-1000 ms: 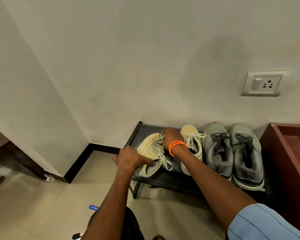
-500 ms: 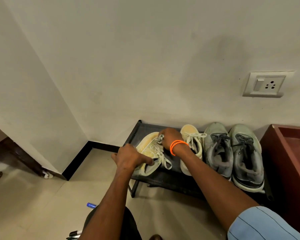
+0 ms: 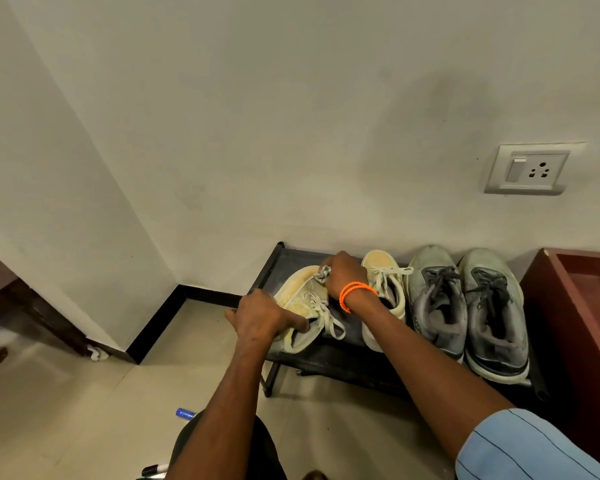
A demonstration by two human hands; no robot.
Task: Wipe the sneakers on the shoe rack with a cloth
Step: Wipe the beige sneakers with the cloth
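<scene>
Left hand (image 3: 260,315) grips yellow sneaker (image 3: 302,303) at its heel. Right hand (image 3: 342,275) pinches cloth (image 3: 323,273) on its toe; sneaker runs toe-away toward wall.

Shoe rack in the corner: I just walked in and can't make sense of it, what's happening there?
A person is cleaning sneakers on the black shoe rack. The left hand holds the heel end of a tilted cream sneaker, steadying it. The right hand, with an orange band on its wrist, presses a small bunched cloth against that sneaker near the toe. Its cream partner and a grey pair sit beside it on the rack, not being handled.
</scene>
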